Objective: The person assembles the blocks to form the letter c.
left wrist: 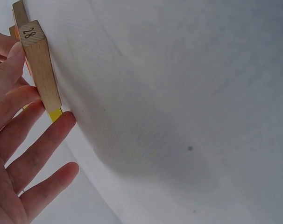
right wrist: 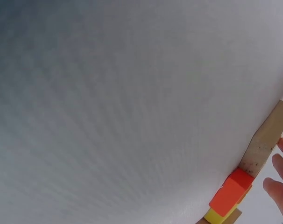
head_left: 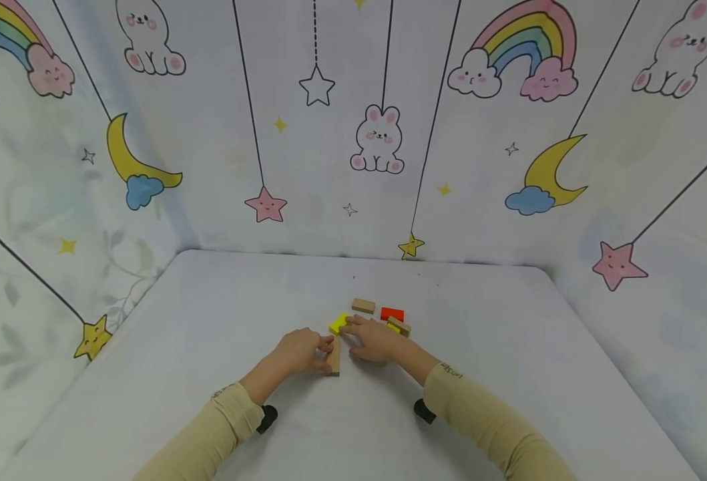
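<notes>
Near the lower centre of the head view, long axis running up and down the frame: the wooden block point(head_left: 335, 361), marked 28 on one end in the left wrist view. Just left of it, and nearest: the left hand point(head_left: 300, 352), thumb and fingertips touching the block, other fingers spread; no firm pinch to be made out. At the block's upper end, set at a slant to it: the yellow block point(head_left: 338, 325), touching or just short of that, hard to tell which. To the upper right of the wooden block: the right hand point(head_left: 376, 339), fingers spread and reaching left to the yellow block, contact uncertain; mostly cut off in its own wrist view. Farther up the frame: a second wooden block point(head_left: 363, 306), with the red block point(head_left: 392, 314) to its right; below the red, slanting down rightward, a third wooden block point(head_left: 399, 326) beside a partly hidden yellow bit point(head_left: 393, 329). Under everything, the white desk point(head_left: 179, 334), with wide room left and right of the group and below it between the sleeves point(head_left: 485, 407); far edge across mid-frame, well above the blocks, side edges slanting toward the lower corners. Past that far edge, the patterned wall point(head_left: 329, 230)
</notes>
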`<move>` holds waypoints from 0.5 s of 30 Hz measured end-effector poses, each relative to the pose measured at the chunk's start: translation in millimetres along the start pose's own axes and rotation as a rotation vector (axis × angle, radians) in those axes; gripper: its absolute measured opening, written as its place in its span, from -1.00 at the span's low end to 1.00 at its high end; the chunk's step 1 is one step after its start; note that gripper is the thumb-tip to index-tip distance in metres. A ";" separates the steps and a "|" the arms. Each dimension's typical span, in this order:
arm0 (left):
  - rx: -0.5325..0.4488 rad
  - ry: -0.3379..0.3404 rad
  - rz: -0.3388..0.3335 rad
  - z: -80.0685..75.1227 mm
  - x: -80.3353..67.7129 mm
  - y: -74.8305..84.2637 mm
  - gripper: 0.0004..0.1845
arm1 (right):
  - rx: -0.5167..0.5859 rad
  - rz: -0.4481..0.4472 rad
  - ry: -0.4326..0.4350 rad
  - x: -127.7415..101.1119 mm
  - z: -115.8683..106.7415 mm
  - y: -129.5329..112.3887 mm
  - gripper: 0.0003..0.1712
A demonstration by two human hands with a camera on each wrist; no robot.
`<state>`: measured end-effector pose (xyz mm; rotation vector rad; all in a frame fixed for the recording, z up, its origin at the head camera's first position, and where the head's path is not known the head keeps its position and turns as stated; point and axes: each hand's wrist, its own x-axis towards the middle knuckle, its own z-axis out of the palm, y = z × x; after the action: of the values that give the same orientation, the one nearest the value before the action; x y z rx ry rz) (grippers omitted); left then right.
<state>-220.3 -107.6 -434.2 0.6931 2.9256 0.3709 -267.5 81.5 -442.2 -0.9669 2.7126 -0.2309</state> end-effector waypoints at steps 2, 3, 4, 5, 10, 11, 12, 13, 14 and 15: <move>-0.003 0.001 -0.003 -0.5 0.0 0.4 -0.53 | -0.007 0.006 0.003 -0.1 -0.4 0.0 -0.44; -0.002 0.000 -0.006 -0.7 -0.1 0.6 -0.53 | -0.009 0.009 0.004 -0.3 -0.5 0.0 -0.44; -0.002 -0.001 -0.009 -0.7 -0.2 0.6 -0.53 | -0.011 0.012 0.005 -0.5 -0.7 -0.1 -0.45; 0.000 -0.002 -0.010 -0.8 -0.3 0.7 -0.53 | -0.010 0.014 0.005 -0.7 -0.9 -0.2 -0.45; 0.016 0.000 -0.001 -0.7 -0.6 0.3 -0.53 | 0.008 0.024 0.002 -2.2 -1.4 -1.6 -0.45; 0.018 0.001 0.003 -0.8 -0.6 0.2 -0.53 | 0.007 0.026 0.000 -2.6 -1.2 -1.9 -0.45; 0.019 0.001 0.006 -0.8 -0.6 0.1 -0.53 | 0.004 0.029 -0.001 -2.9 -0.9 -2.1 -0.44; 0.018 0.000 0.008 -0.8 -0.5 0.1 -0.53 | -0.002 0.030 -0.001 -3.1 -0.4 -2.0 -0.44; 0.019 -0.001 0.010 -0.8 -0.4 0.0 -0.53 | -0.006 0.031 0.000 -3.4 -0.2 -2.1 -0.44; 0.020 -0.003 0.011 -0.7 -0.2 0.0 -0.53 | -0.011 0.032 0.000 -3.6 0.0 -2.2 -0.43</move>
<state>-220.2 -107.9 -433.5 0.7118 2.9278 0.3417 -263.5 82.1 -441.0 -0.9255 2.7297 -0.2094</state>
